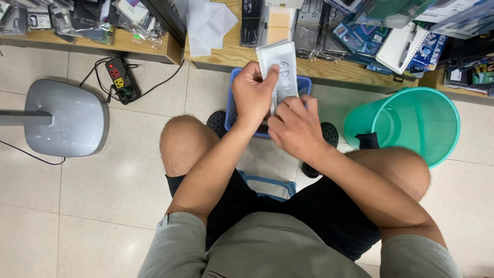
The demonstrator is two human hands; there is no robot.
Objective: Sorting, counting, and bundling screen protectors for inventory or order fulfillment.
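I sit with my knees apart over a blue plastic basket on the tiled floor. My left hand grips the left edge of a stack of flat white packets held upright above the basket. My right hand is just below and to the right, with its fingers pressed on the lower part of the same stack. The bottom of the packets is hidden behind both hands.
A green plastic bin stands at my right knee. A grey fan base and a black power strip lie on the left. A low wooden shelf with many packaged goods runs along the top.
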